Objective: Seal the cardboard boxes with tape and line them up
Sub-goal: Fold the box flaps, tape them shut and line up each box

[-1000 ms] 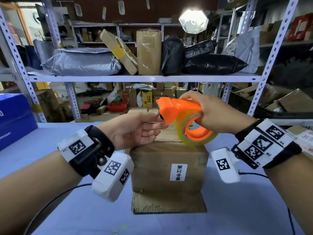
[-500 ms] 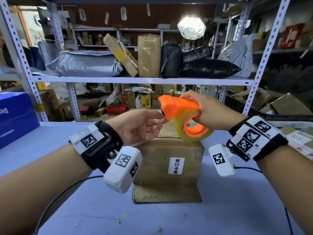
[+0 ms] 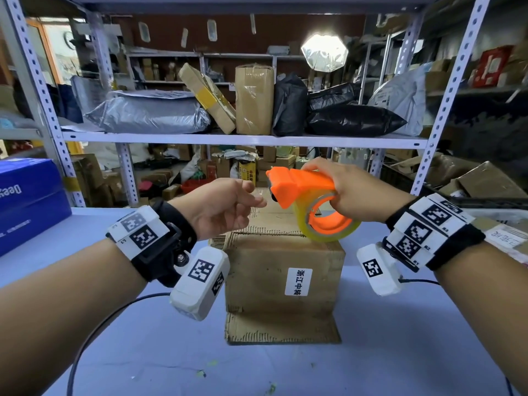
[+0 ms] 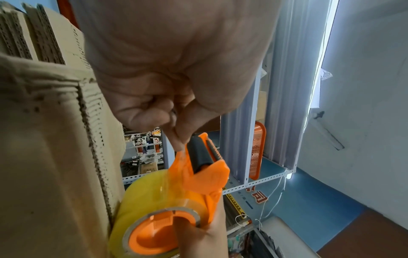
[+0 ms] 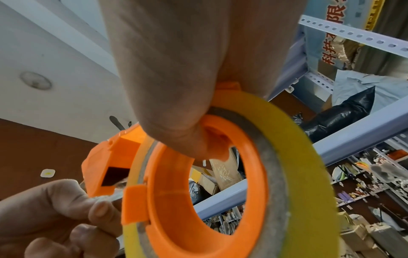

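Observation:
A brown cardboard box [image 3: 283, 270] with a white label stands on the pale blue table [image 3: 400, 338], one bottom flap lying flat toward me. Above its top, my right hand [image 3: 353, 192] grips an orange tape dispenser [image 3: 297, 188] loaded with a yellowish clear roll [image 3: 328, 232]. In the right wrist view fingers pass through the roll's orange core [image 5: 167, 188]. My left hand [image 3: 228, 207] is at the dispenser's front. The left wrist view shows it pinching the free end of the tape [image 4: 180, 157] beside the black roller [image 4: 202, 153].
A blue carton [image 3: 28, 195] sits at the table's left edge. Behind the table stands a metal rack; its shelf [image 3: 243, 137] carries grey and black parcels and taped boxes. Loose cardboard and labelled parcels [image 3: 505, 232] lie at the right.
Both hands and the dispenser have kept their place over the box. The left fingers have closed in on the dispenser's front, taking the tape end.

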The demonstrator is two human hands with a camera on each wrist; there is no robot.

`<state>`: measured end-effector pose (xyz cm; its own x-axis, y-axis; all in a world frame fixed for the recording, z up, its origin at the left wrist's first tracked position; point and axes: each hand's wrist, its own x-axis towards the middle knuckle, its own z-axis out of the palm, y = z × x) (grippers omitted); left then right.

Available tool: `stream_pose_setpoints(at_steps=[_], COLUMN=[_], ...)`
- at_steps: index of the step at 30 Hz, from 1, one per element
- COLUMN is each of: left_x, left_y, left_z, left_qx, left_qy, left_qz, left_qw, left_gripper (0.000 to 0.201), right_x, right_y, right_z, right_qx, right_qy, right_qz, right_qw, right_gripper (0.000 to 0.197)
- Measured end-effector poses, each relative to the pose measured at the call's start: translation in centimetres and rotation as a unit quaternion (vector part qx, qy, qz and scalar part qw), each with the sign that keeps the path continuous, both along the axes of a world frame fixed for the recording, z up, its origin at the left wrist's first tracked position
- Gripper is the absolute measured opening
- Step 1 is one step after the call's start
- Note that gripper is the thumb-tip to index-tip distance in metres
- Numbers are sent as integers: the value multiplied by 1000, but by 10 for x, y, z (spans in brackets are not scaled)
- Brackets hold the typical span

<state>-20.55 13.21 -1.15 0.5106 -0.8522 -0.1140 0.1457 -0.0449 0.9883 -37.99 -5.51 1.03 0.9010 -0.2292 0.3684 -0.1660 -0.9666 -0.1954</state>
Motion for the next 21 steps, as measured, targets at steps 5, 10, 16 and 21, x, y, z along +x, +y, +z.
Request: stream_pose_setpoints(at_steps=[5, 10, 16, 21], left_x=[-1, -7, -6, -3], left_y=[3, 3, 0, -1], left_z=[-2, -2, -1, -3], left_qx=[4, 42, 36, 43], left_qy=[1, 9, -11, -8], left_qz=[-13, -29, -14, -12], left_qw=[1000, 999, 999, 999], left_gripper=[33, 21, 19, 18], right_x=[-2, -4, -2, 1], right_y=[2, 0, 1, 2], right_z=[-1, -3, -5, -5], right_qx=[-1, 11, 14, 13], right_qy=[-3, -15, -28, -26], right_qz=[8, -6, -13, -17], right_qw=[1000, 1000, 999, 999], right_gripper=[67, 70, 70, 68])
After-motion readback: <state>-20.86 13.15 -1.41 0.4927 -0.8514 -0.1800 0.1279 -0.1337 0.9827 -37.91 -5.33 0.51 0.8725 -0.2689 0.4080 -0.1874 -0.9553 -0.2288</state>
